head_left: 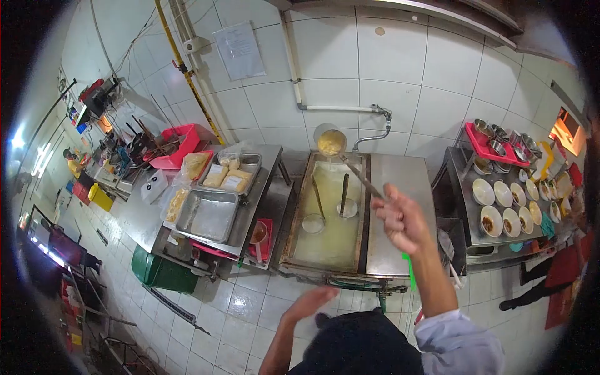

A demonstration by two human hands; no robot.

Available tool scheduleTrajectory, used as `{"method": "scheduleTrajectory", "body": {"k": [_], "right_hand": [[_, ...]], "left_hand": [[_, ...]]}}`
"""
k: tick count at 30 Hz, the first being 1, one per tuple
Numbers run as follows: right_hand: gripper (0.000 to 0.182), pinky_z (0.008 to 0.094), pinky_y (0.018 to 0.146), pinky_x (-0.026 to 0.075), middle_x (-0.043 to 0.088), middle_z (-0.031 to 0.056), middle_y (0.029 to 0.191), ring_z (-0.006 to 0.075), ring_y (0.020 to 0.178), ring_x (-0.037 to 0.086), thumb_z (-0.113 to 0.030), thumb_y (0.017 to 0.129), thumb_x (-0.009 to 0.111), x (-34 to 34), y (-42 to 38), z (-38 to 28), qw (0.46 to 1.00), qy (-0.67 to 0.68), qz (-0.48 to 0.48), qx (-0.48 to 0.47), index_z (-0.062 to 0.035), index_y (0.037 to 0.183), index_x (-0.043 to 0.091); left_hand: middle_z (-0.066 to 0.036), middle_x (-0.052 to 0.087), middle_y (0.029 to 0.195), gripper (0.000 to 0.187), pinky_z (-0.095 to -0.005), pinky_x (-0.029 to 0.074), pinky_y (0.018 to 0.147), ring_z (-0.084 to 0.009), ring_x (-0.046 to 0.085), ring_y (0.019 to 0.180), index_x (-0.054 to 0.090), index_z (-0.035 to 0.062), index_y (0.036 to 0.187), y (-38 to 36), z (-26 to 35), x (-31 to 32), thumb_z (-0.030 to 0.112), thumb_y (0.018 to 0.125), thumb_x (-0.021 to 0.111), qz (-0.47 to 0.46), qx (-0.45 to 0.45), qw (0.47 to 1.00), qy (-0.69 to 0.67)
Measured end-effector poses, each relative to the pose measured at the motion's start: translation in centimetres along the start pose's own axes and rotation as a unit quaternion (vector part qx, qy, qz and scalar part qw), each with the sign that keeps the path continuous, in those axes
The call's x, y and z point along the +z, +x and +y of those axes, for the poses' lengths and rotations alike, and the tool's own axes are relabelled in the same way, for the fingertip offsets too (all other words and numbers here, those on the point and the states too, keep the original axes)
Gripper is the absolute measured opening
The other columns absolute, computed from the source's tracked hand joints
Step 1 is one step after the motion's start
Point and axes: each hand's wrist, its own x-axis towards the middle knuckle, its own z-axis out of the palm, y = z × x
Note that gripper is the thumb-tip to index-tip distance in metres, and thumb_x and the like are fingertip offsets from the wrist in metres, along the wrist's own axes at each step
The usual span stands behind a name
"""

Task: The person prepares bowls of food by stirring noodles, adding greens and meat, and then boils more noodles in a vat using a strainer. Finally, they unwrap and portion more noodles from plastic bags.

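My right hand point(400, 215) is closed around the handle of a noodle strainer point(362, 176). Yellow noodles point(330, 145) fill its basket, which is raised above the far end of a rectangular boiling vat point(364, 234). Pale, cloudy water point(325, 255) is in the vat. Two more strainers, one on the left point(314, 223) and one on the right point(349, 208), stand in that water with their handles pointing away from me. Low in front of the vat is my left hand point(311, 303), fingers stretched out and holding nothing.
A bent tap point(375, 135) comes off the wall behind the vat. On the left table are a metal tray point(203, 217) and another with bagged noodles point(232, 181). Several bowls point(491, 220), some holding brown sauce, stand on the right table below a red tray point(494, 147).
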Motion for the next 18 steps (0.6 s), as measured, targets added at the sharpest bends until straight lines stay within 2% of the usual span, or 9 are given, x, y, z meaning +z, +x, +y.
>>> {"method": "scheduleTrajectory", "body": {"k": [2, 4, 6, 10, 12, 13, 14, 16, 18], "right_hand": [[0.014, 0.0099, 0.041, 0.026, 0.045, 0.0137, 0.101, 0.0014, 0.060, 0.033, -0.005, 0.092, 0.053, -1.6, -1.3, 2.5, 0.997, 0.066, 0.001, -0.043, -0.0106, 0.102, 0.045], [0.016, 0.0102, 0.041, 0.025, 0.045, 0.0117, 0.100, 0.0010, 0.059, 0.033, -0.003, 0.091, 0.052, -3.5, -1.6, 4.5, 0.997, 0.067, -0.022, -0.044, -0.0114, 0.103, 0.046], [0.018, 0.0104, 0.040, 0.023, 0.044, 0.0098, 0.100, 0.0006, 0.059, 0.032, -0.002, 0.091, 0.051, -3.6, -2.5, 5.4, 0.995, 0.068, -0.046, -0.048, -0.0121, 0.105, 0.046], [0.035, 0.0116, 0.040, 0.023, 0.045, 0.0091, 0.099, 0.0020, 0.056, 0.032, 0.005, 0.088, 0.046, -4.0, -4.4, 5.6, 0.996, 0.067, 0.019, -0.051, -0.0136, 0.118, 0.047], [0.036, 0.0121, 0.039, 0.024, 0.046, 0.0101, 0.096, 0.0027, 0.055, 0.032, 0.006, 0.088, 0.044, -4.7, -5.1, 5.5, 0.993, 0.121, -0.003, -0.015, -0.0123, 0.118, 0.046], [0.034, 0.0126, 0.039, 0.024, 0.045, 0.0105, 0.093, 0.0031, 0.055, 0.033, 0.006, 0.088, 0.042, -5.1, -5.4, 5.5, 0.992, 0.122, 0.025, 0.005, -0.0111, 0.118, 0.045], [0.034, 0.0126, 0.039, 0.024, 0.045, 0.0105, 0.093, 0.0031, 0.055, 0.033, 0.006, 0.088, 0.042, -5.6, -5.5, 5.7, 0.992, 0.123, 0.026, 0.001, -0.0111, 0.118, 0.045], [0.022, 0.0145, 0.037, 0.024, 0.046, 0.0076, 0.084, 0.0035, 0.051, 0.032, -0.001, 0.093, 0.041, -7.0, -5.3, 6.1, 0.984, 0.029, 0.156, 0.080, -0.0107, 0.112, 0.047], [0.015, 0.0160, 0.036, 0.024, 0.045, 0.0047, 0.078, 0.0042, 0.048, 0.031, -0.006, 0.095, 0.042, -10.6, -5.0, 7.2, 0.980, 0.009, 0.164, 0.110, -0.0105, 0.109, 0.048]], "left_hand": [[-0.008, 0.060, 0.124, 0.055, -0.0303, 0.039, 0.102, -0.0199, 0.054, 0.118, 0.057, 0.0018, 0.127, 4.3, 4.4, -0.1, 0.047, 0.100, 0.042, 0.051, 0.045, 0.988, -0.137], [-0.006, 0.062, 0.117, 0.056, -0.0326, 0.044, 0.097, -0.0199, 0.057, 0.111, 0.053, 0.0038, 0.129, 9.4, 9.6, -0.2, 0.050, 0.099, 0.043, 0.050, 0.125, 0.901, -0.413], [-0.006, 0.062, 0.110, 0.053, -0.0340, 0.049, 0.090, -0.0190, 0.060, 0.102, 0.053, 0.0053, 0.125, 12.1, 13.7, -1.6, 0.050, 0.098, 0.044, -0.011, 0.074, 0.827, -0.557], [-0.004, 0.057, 0.086, 0.040, -0.0363, 0.051, 0.085, -0.0159, 0.057, 0.081, 0.057, 0.0053, 0.105, 16.5, 18.1, -0.8, 0.043, 0.101, 0.042, 0.036, 0.049, 0.805, -0.590], [-0.002, 0.047, 0.067, 0.032, -0.0370, 0.052, 0.085, -0.0144, 0.053, 0.065, 0.049, 0.0081, 0.084, 19.0, 15.7, 0.4, 0.035, 0.102, 0.043, 0.103, 0.098, 0.886, -0.442], [0.001, 0.037, 0.058, 0.033, -0.0363, 0.053, 0.084, -0.0128, 0.047, 0.055, 0.041, 0.0107, 0.076, 18.3, 16.4, 1.1, 0.030, 0.102, 0.044, 0.133, 0.100, 0.884, -0.436], [0.001, 0.037, 0.058, 0.033, -0.0363, 0.053, 0.084, -0.0128, 0.047, 0.055, 0.041, 0.0107, 0.076, 19.2, 14.7, 1.6, 0.030, 0.102, 0.044, 0.129, 0.099, 0.886, -0.434], [-0.001, 0.044, 0.066, 0.029, -0.0294, 0.053, 0.075, -0.0111, 0.052, 0.064, 0.041, 0.0090, 0.081, 21.2, 10.4, 2.5, 0.029, 0.101, 0.047, 0.172, 0.102, 0.907, -0.370], [0.000, 0.044, 0.067, 0.029, -0.0255, 0.049, 0.071, -0.0097, 0.049, 0.065, 0.043, 0.0092, 0.083, 19.5, 11.3, 3.3, 0.031, 0.102, 0.047, 0.168, 0.070, 0.907, -0.380]]}}
